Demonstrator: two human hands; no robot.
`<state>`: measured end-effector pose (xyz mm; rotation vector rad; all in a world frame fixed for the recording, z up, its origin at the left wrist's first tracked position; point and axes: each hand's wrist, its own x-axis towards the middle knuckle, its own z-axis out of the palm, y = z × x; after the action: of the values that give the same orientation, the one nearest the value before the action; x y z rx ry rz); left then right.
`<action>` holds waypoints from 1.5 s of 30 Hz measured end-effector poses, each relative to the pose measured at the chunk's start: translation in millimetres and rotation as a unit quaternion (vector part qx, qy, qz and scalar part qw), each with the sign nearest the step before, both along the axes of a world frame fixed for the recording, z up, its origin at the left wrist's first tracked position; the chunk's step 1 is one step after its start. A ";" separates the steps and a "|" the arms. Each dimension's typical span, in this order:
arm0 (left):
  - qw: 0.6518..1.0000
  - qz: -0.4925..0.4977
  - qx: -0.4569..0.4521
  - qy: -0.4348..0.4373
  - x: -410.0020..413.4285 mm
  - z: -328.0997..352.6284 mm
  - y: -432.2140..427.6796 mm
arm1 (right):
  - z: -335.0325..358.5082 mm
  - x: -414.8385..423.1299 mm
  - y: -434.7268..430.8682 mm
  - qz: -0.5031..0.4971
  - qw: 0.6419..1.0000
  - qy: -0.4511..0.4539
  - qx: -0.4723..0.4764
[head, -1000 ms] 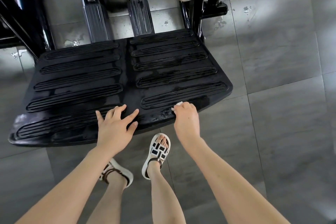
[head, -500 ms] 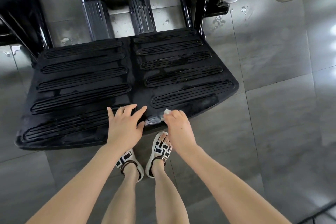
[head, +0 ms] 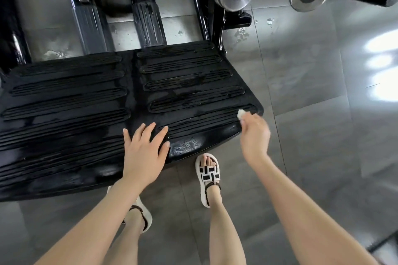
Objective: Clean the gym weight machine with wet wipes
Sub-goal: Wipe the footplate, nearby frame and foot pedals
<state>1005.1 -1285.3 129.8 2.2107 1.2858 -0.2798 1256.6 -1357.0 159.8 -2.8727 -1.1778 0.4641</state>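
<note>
Footplate (head: 71,118): black ribbed rubber, glossy wet, left side cut off.
Left hand (head: 144,153): fingers spread flat on the front edge.
Right hand (head: 255,135): pinches a crumpled white wet wipe (head: 240,113) at the right front corner, wipe mostly hidden.

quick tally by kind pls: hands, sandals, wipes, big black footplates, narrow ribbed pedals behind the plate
hands: 2, left hand and right hand
sandals: 2, left sandal and right sandal
wipes: 1, the wipe pinched in the right hand
footplates: 1, the footplate
ribbed pedals: 2
total: 8
</note>
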 end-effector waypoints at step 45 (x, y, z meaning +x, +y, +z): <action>0.935 0.315 0.126 0.101 -73.1 -5.1 -0.9 | -59.6 -131.0 102.2 0.540 0.812 0.222 0.016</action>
<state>932.0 -1286.2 124.7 1.8609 2.1620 -0.0925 1125.6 -1254.9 100.2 -1.5765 -2.4848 0.9850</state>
